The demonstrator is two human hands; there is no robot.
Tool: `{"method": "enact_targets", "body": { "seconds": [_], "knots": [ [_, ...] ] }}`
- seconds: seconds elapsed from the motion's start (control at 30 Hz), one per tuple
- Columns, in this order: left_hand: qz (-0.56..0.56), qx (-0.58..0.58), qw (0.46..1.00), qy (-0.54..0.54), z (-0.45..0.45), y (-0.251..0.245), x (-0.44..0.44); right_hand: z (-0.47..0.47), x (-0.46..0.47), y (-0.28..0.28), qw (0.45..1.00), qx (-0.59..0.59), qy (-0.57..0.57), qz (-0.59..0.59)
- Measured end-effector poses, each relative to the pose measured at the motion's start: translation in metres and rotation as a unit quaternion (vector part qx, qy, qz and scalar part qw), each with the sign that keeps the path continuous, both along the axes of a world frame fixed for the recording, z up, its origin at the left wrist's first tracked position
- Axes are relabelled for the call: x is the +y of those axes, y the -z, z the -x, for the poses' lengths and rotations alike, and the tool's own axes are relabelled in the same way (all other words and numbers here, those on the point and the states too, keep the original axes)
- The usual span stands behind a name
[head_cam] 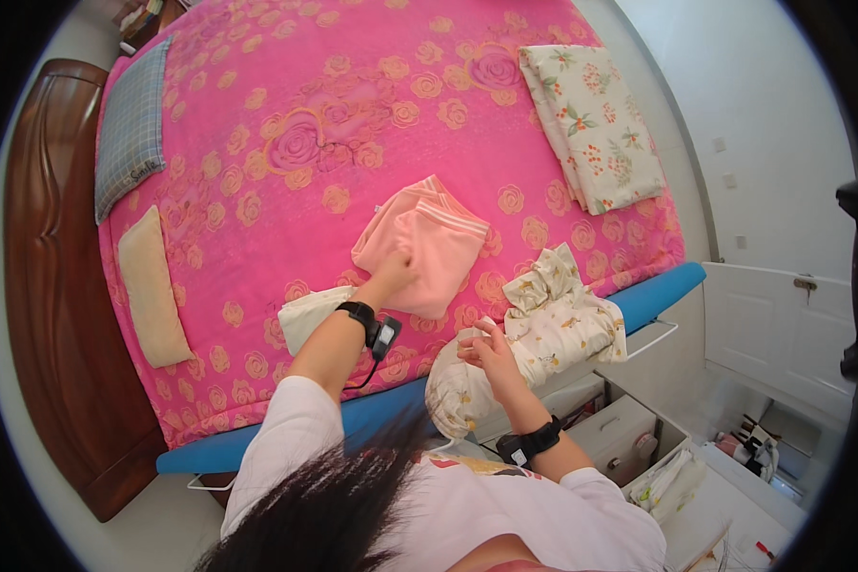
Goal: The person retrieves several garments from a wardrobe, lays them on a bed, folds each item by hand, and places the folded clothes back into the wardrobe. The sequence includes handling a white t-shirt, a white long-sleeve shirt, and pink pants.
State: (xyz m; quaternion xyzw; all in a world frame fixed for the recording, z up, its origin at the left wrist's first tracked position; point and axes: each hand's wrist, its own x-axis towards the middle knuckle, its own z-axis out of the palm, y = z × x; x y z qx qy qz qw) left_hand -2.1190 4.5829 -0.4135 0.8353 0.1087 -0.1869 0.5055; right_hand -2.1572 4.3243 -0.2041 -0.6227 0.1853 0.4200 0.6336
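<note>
On the pink rose-patterned bedspread (pixel 257 214) lies a folded pink garment (pixel 436 257) with white-striped ribbed edges. My left hand (pixel 398 270) is on the garment's lower left part, fingers curled; whether they pinch the fabric is hidden. A cream printed cloth garment (pixel 558 332) lies crumpled over the bed's near edge at the right. My right hand (pixel 490 354) is above its left part, fingers apart and slightly bent, with nothing seen in them. A folded white cloth (pixel 314 314) sits left of the pink garment, partly behind my left forearm.
A blue padded bed rail (pixel 386 422) runs along the near edge. A folded floral quilt (pixel 593 129) lies at the right, a plaid pillow (pixel 134 132) and a small cream pillow (pixel 154 293) at the left. Drawers (pixel 611 436) stand behind the rail, lower right.
</note>
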Motion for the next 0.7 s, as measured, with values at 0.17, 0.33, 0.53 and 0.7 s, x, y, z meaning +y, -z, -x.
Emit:
{"method": "enact_targets", "body": {
  "seconds": [0.17, 0.33, 0.53, 0.7],
  "knots": [
    [0.051, -0.136, 0.960, 0.239, -0.062, -0.120, -0.025, -0.014, -0.009, 0.009, 0.999, 0.016, 0.036, -0.005],
    [-0.158, 0.067, 0.982, -0.075, -0.077, -0.041, 0.050, -0.026, -0.011, 0.018, 0.997, 0.034, 0.062, -0.011],
    [-0.186, 0.080, 0.970, -0.135, -0.069, 0.009, 0.070, -0.027, -0.013, 0.025, 0.998, 0.051, 0.044, 0.007],
    [0.245, 0.300, 0.913, -0.128, -0.086, -0.075, 0.047, -0.027, -0.008, 0.030, 0.997, 0.050, 0.058, 0.003]
  ]
}}
